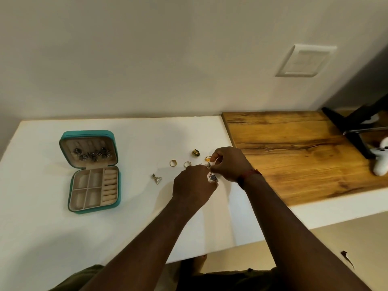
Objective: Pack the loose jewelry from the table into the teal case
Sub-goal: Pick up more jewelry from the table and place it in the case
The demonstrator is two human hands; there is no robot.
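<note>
Teal case lies open — beige lining, dark earrings in lid.

The table is matt, smooth white; the wooden board shows glossy grain. The teal case has soft, velvety beige lining. The gold rings are shiny metal.

White desk: open teal case well left of right grip; gold rings just left; wooden board right.
</note>
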